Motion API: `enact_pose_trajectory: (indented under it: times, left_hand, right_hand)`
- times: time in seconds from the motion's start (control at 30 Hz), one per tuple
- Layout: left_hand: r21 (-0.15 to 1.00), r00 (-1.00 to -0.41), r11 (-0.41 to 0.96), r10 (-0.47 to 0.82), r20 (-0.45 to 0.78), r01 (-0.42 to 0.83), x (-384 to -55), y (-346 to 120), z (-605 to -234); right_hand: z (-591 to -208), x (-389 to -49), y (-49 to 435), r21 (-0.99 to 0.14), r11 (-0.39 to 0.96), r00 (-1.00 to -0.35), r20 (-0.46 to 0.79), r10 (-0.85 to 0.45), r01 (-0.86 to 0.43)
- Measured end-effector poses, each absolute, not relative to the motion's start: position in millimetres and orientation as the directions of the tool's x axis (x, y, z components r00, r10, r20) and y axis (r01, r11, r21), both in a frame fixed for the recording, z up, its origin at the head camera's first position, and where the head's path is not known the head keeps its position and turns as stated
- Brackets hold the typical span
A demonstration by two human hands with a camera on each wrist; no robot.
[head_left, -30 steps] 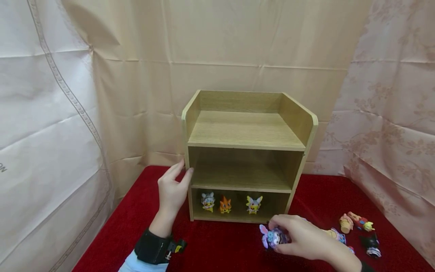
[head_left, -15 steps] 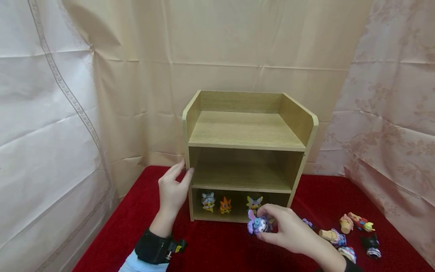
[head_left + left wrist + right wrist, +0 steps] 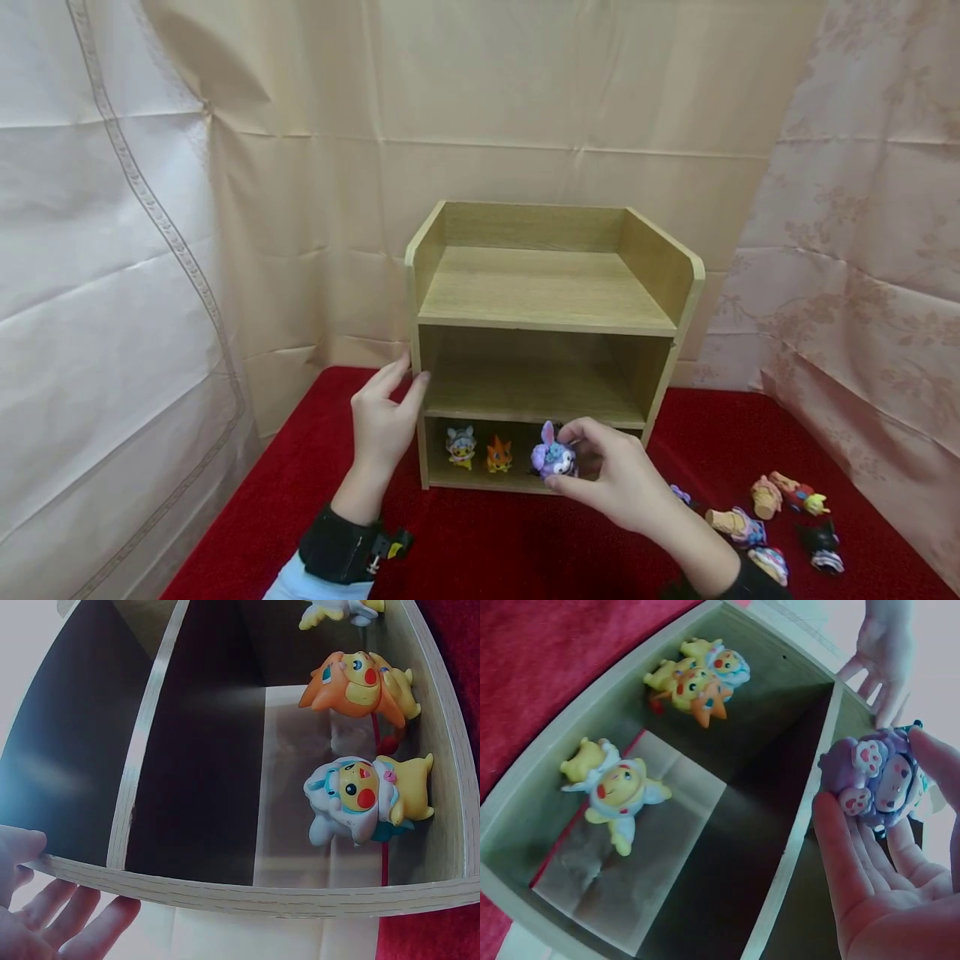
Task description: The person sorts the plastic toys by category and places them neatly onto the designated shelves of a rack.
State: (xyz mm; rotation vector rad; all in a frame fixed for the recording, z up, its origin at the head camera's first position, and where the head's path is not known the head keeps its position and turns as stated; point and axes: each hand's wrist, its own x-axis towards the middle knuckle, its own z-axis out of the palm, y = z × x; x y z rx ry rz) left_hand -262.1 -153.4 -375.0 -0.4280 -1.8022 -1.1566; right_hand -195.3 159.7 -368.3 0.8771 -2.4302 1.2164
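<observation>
My right hand (image 3: 618,479) pinches a purple rabbit-eared figurine (image 3: 553,457) between thumb and fingers, in front of the bottom compartment of a wooden shelf unit (image 3: 547,287). The right wrist view shows its pink-marked paws, with the fingers below it. At the unit's left side, my left hand (image 3: 381,421) grips the panel edge, thumb in front and fingers outside. Inside the bottom compartment stand a grey-hooded yellow figurine (image 3: 375,791), an orange-hooded one (image 3: 356,682) and a white-hooded one (image 3: 620,787). In the head view, the right hand and its figurine hide the white-hooded one.
More figurines lie on the red cloth (image 3: 480,550) at the right, among them a black one (image 3: 823,546) and one with a tan base (image 3: 735,525). Beige curtain (image 3: 480,100) hangs behind the unit.
The right hand has lifted the purple figurine off the cloth and moved it left and up to the bottom compartment. The left hand has stayed at the panel.
</observation>
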Motion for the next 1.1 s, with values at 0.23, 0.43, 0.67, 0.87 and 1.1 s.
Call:
enact_pose_trajectory:
  times: [0.23, 0.43, 0.67, 0.87, 1.1]
  left_hand:
    - [0.517, -0.502, 0.502, -0.178, 0.846, 0.693, -262.2, -153.7, -375.0]
    - [0.505, -0.485, 0.501, -0.182, 0.855, 0.703, -262.9, -153.5, -375.6]
    - [0.518, -0.507, 0.498, -0.172, 0.845, 0.695, -262.1, -154.0, -375.8]
    - [0.517, -0.509, 0.497, -0.166, 0.845, 0.697, -261.0, -154.3, -375.2]
    - [0.511, -0.499, 0.491, -0.167, 0.850, 0.706, -261.5, -153.8, -374.7]
  right_hand:
    - [-357.4, -202.9, 149.1, -0.659, 0.463, -0.804, 0.513, -0.300, -0.593]
    - [-348.3, -209.1, 142.0, -0.664, 0.456, -0.800, 0.551, -0.235, -0.592]
    - [-339.7, -215.6, 134.9, -0.688, 0.457, -0.817, 0.546, -0.186, -0.564]
    - [-338.7, -223.6, 128.9, -0.717, 0.445, -0.834, 0.530, -0.153, -0.537]
    - [-339.2, -237.0, 120.1, -0.755, 0.427, -0.856, 0.505, -0.105, -0.498]
